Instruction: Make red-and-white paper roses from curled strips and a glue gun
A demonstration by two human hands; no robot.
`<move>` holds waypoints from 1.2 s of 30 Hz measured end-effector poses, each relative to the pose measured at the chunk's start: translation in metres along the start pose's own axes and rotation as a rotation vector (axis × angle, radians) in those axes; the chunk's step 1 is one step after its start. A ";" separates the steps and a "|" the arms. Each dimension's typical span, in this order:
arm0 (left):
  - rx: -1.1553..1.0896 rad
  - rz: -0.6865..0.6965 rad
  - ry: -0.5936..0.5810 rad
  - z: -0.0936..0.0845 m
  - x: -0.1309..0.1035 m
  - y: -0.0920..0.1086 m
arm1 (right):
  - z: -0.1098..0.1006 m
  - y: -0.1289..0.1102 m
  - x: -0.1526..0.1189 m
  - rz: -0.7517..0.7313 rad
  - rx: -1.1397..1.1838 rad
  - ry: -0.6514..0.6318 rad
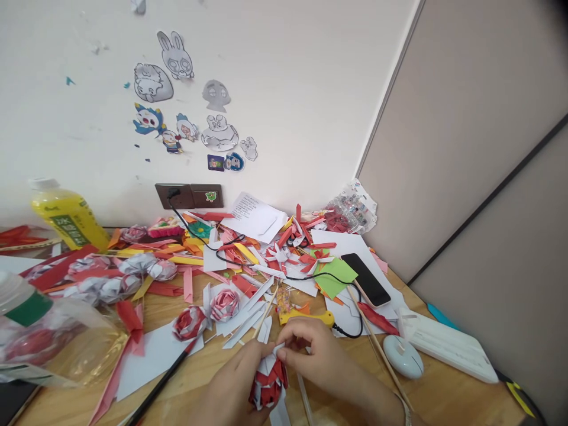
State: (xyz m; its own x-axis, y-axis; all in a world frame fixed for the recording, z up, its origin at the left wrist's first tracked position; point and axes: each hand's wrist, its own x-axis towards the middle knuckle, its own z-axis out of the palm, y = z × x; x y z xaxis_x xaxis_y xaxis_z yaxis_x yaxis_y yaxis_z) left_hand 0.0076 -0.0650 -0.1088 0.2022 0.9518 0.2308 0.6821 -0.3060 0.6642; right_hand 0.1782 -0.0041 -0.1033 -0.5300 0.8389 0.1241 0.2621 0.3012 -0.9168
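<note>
Left hand (pixel 234 381) holding paper flower (pixel 268 386), right hand (pixel 317 353) pinching white tip (pixel 277 350), axis apparently pointing away

Both hands, left hand (pixel 235 378) and right hand (pixel 317 358), hold a red-and-white paper flower (pixel 269 381) above the littered wooden table (pixel 173 387).
</note>
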 end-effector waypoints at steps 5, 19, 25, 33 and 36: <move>0.064 0.022 -0.012 -0.002 0.001 0.006 | 0.000 -0.002 -0.001 -0.025 -0.041 0.008; 0.176 -0.025 -0.107 -0.002 -0.001 0.004 | 0.002 -0.003 0.000 -0.196 -0.179 0.007; 0.098 -0.021 -0.060 0.001 0.001 0.004 | 0.002 0.000 -0.002 -0.256 -0.260 0.015; -0.049 0.030 -0.045 0.000 -0.001 -0.004 | -0.005 -0.002 0.000 -0.186 -0.257 -0.065; -0.046 0.017 -0.053 0.008 -0.004 -0.010 | -0.001 0.000 -0.001 -0.174 -0.273 -0.011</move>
State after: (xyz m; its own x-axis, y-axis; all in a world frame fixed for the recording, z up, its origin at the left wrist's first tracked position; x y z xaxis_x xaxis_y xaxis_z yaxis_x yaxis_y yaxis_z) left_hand 0.0055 -0.0660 -0.1217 0.2513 0.9459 0.2051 0.6457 -0.3217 0.6925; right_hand 0.1793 -0.0044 -0.1031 -0.5945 0.7593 0.2646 0.3722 0.5516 -0.7464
